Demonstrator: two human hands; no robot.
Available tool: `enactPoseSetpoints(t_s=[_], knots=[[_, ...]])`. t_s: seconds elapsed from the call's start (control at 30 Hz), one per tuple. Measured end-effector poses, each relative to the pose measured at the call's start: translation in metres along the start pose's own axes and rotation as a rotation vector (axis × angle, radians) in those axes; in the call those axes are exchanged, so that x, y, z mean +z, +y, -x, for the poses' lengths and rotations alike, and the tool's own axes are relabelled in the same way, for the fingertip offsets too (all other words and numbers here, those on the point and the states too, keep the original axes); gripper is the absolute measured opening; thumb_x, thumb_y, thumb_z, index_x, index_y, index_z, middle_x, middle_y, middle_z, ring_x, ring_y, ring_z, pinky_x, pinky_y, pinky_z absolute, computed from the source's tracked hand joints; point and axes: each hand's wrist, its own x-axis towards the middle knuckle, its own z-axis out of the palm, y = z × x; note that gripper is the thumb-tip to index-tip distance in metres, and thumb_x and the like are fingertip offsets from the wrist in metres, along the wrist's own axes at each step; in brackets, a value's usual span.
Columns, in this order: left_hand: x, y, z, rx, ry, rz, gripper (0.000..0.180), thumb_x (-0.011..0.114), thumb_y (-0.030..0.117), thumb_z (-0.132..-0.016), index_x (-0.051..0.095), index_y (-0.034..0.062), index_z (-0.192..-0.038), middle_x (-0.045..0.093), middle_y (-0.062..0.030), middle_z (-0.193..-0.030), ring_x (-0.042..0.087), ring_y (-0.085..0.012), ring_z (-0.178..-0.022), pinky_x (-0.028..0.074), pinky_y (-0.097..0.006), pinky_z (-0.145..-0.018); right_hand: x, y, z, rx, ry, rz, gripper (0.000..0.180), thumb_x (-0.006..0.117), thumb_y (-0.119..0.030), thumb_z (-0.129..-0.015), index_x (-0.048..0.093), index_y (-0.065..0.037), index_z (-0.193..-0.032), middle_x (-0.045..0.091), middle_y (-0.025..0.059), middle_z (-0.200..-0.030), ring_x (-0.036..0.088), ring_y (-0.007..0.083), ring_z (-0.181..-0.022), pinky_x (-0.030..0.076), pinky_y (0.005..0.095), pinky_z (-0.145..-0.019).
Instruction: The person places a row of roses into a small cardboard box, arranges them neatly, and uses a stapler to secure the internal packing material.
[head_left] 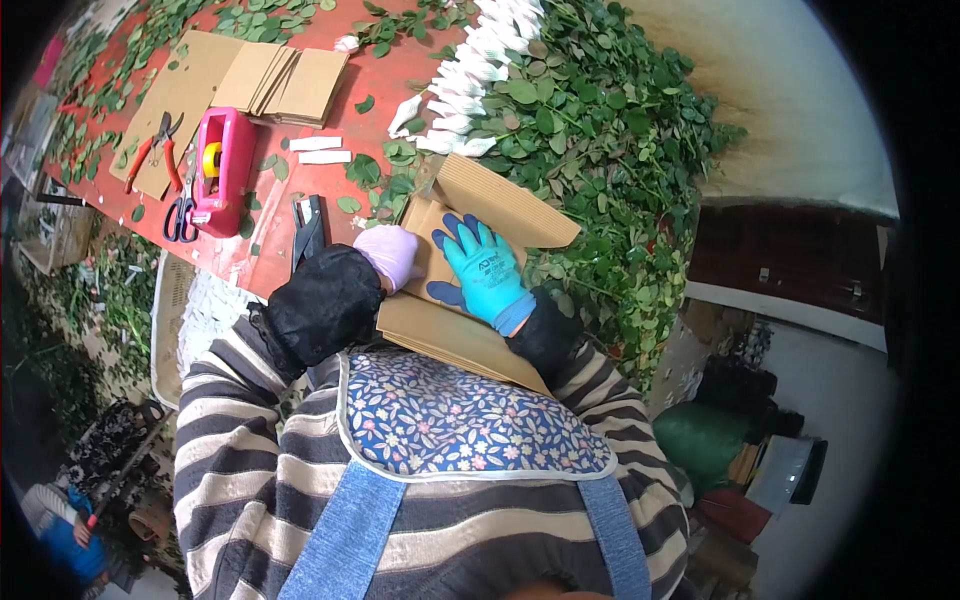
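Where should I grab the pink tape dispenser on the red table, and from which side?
Probably take the pink tape dispenser around its middle, coming down from above with fingers across its two long sides. It lies lengthwise on the red table, with scissors close on its left and red-handled pliers beyond, so the right long side looks freer.

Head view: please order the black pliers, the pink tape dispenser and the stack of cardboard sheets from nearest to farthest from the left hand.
From the left hand:
1. Black pliers, just left of it.
2. Pink tape dispenser, further left.
3. Stack of cardboard sheets, at the table's far side.
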Motion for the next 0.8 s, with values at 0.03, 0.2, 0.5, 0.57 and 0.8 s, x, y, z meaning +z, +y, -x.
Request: enactPoseSetpoints(t_s=[0.03, 0.2, 0.5, 0.57, 0.8], knots=[[-0.001, 0.002, 0.000, 0.000, -0.004, -0.004, 0.043, 0.071, 0.044, -0.080, 0.071, 0.0035, -0.094, 0.070, -0.0201, -0.088, 0.068, -0.0372, -0.086, 0.054, -0.046, -0.076, -0.002, 0.000, 0.001, 0.006, -0.012, 0.000, 0.077, 0.069, -0.051, -0.080, 0.048, -0.010, -0.141, 0.039, 0.0145, -0.149, 0.036, 0.0385, -0.137, 0.034, 0.0498, -0.108], [-0.002, 0.004, 0.004, 0.015, 0.010, 0.009, 0.042, 0.071, 0.043, -0.080, 0.071, 0.0031, -0.095, 0.069, -0.0208, -0.088, 0.068, -0.0375, -0.085, 0.054, -0.046, -0.076, 0.003, -0.002, 0.005, 0.003, -0.002, 0.003, 0.076, 0.069, -0.050, -0.079, 0.049, -0.010, -0.140, 0.039, 0.0145, -0.149, 0.037, 0.0387, -0.135, 0.035, 0.0519, -0.104], [0.000, 0.017, -0.007, 0.266, 0.283, 0.000, 0.081, 0.088, 0.025, -0.062, 0.045, 0.0032, -0.128, 0.053, -0.0198, -0.121, 0.064, -0.0360, -0.098, 0.054, -0.045, -0.079, -0.003, -0.001, 0.005, 0.042, -0.084, 0.034, 0.070, 0.065, -0.054, -0.081, 0.055, -0.004, -0.129, 0.046, 0.0180, -0.138, 0.039, 0.0403, -0.131, 0.035, 0.0545, -0.102], [-0.004, 0.016, -0.011, 0.227, 0.178, -0.020, 0.098, 0.088, 0.024, -0.062, 0.036, 0.0031, -0.142, 0.050, -0.0197, -0.127, 0.063, -0.0368, -0.103, 0.055, -0.043, -0.083, 0.006, 0.005, 0.004, 0.024, -0.031, 0.004, 0.072, 0.062, -0.057, -0.081, 0.055, -0.004, -0.129, 0.046, 0.0185, -0.138, 0.038, 0.0408, -0.132, 0.033, 0.0560, -0.103], [-0.002, 0.006, -0.028, 0.238, 0.147, -0.115, 0.097, 0.086, 0.027, -0.065, 0.035, 0.0050, -0.144, 0.047, -0.0206, -0.129, 0.066, -0.0374, -0.089, 0.055, -0.045, -0.075, -0.035, 0.002, 0.026, -0.012, -0.002, -1.079, 0.054, 0.061, -0.044, -0.092, 0.054, -0.009, -0.132, 0.068, 0.0104, -0.106, 0.063, 0.0162, -0.082, 0.050, 0.0318, -0.072]])
